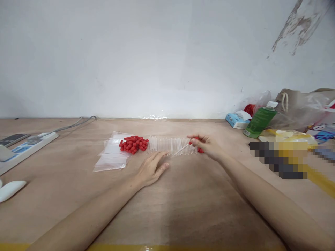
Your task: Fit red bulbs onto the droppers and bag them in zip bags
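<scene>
My right hand [206,145] pinches a thin clear dropper tube [181,150] with a red bulb at its upper end. The tube slants down to the left, toward the gap between my hands. Below a row of similar clear tubes [161,144], my left hand [153,169] rests with thumb and fingers apart, its fingertips beside the lower tube ends. To the left of the row lies a pile of small red rubber bulbs [134,143], partly on clear plastic bags [112,158]. A few red pieces [200,150] show just under my right hand.
A white power strip [28,151] with a grey cable and a dark phone [14,139] lie at the left. At the right stand a blue tissue pack [237,120], a green bottle [261,120] and crumpled plastic bags [298,111]. A wall closes off the back.
</scene>
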### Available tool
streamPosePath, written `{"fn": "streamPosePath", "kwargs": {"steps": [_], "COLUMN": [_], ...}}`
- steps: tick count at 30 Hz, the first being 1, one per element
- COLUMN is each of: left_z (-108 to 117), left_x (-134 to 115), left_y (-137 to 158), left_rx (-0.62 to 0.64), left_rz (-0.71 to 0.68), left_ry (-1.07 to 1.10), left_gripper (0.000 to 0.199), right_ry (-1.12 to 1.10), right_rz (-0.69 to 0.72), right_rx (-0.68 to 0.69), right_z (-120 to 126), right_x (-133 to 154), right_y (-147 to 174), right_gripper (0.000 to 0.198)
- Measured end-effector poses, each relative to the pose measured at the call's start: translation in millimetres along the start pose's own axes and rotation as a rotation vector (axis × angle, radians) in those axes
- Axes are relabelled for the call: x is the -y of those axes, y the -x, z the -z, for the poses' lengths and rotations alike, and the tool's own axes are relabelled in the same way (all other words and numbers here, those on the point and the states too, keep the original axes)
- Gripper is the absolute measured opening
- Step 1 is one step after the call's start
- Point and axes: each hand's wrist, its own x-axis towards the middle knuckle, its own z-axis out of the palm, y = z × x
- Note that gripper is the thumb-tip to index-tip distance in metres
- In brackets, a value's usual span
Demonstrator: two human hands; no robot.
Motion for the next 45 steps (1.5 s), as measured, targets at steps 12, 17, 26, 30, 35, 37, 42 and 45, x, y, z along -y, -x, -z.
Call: {"fn": "streamPosePath", "kwargs": {"steps": [12, 17, 26, 30, 35, 37, 42, 45], "left_z": [-3, -4, -5, -9, -15, -19, -31, -36], "left_x": [-1, 0, -2, 0, 10, 13, 10, 7], "left_y": [-2, -3, -3, -13, -50, -67, -93, -101], "left_rx": [0.117, 0.135, 0.068, 0.001, -0.065, -0.072, 0.082, 0.151], "left_rz": [-0.005, -0.023, -0.01, 0.047, 0.18, 0.266, 0.506, 0.576], "left_ry": [0.013, 0.014, -0.028, -0.117, -0.356, -0.421, -0.532, -0.576], "left_gripper": [0.027, 0.026, 0.023, 0.014, 0.018, 0.02, 0.03, 0.035], "right_ry": [0.914, 1.064, 0.991, 1.028, 0.979, 0.938, 0.836, 0.815], "right_rz": [-0.174, -0.225, 0.04, 0.041, -0.036, -0.054, -0.08, -0.092], "right_rx": [-0.289, -0.315, -0.076, -0.117, -0.153, -0.197, -0.222, -0.237], "right_z": [58, 49, 46, 42, 38, 36, 32, 29], "right_x": [-46, -58, -30, -30, -35, -36, -37, -38], "right_y": [-40, -37, 1, 15, 15, 14, 13, 12], "right_gripper": [0.02, 0.025, 0.025, 0.024, 0.021, 0.021, 0.019, 0.019]}}
